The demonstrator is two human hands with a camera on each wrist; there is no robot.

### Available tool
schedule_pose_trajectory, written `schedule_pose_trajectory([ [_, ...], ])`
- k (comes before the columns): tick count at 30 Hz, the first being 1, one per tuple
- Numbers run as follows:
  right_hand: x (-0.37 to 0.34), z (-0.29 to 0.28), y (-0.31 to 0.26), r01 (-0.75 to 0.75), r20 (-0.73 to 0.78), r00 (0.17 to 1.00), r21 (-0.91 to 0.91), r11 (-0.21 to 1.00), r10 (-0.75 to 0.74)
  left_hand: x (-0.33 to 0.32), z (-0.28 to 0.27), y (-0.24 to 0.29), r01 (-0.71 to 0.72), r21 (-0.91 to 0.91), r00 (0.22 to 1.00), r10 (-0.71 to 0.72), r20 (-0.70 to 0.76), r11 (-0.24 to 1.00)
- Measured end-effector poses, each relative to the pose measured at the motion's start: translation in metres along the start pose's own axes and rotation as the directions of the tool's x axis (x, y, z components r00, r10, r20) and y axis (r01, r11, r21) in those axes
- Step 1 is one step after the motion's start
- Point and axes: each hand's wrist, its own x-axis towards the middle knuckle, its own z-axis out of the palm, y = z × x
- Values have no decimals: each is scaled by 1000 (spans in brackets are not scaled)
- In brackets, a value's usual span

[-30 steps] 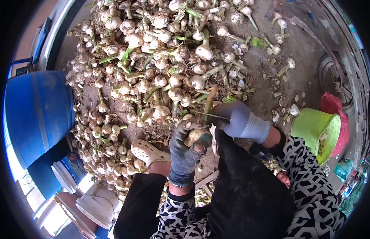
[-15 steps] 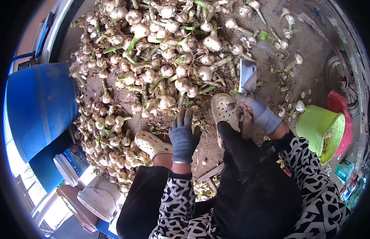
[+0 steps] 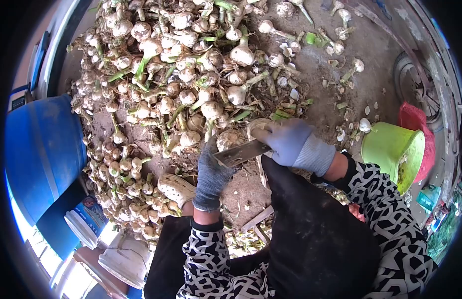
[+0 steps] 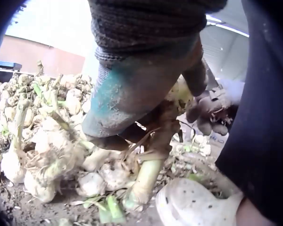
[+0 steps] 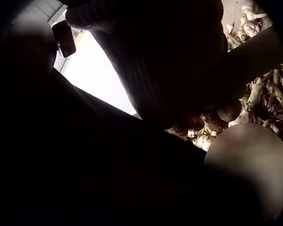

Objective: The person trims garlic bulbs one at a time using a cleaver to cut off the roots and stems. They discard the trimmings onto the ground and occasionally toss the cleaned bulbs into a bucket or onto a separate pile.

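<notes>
The bulb (image 3: pixel 230 140) is at the fingers of the left grip (image 3: pixel 214 172), which seems to curl round it, though the exact hold is partly hidden. Whether its stem is cut cannot be told. The right grip (image 3: pixel 292 144) holds a knife (image 3: pixel 245 152), its blade reaching across towards the left grip. Left of the left grip lies a pile (image 3: pixel 136 172) of mostly short-stemmed bulbs, seemingly finished. Beyond both grips, a larger heap (image 3: pixel 191 60) with many long stems appears to be the work left, so much remains. Green scraps (image 3: pixel 281 114) lie just beyond the right grip; a bucket (image 3: pixel 383 147) is to its right.
</notes>
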Motion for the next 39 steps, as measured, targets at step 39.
schedule_pose_trajectory([
  [39, -17, 30, 59, -498, 407, 840, 311, 810, 360, -87, -54, 91, -500, 183, 829, 529, -182, 847],
])
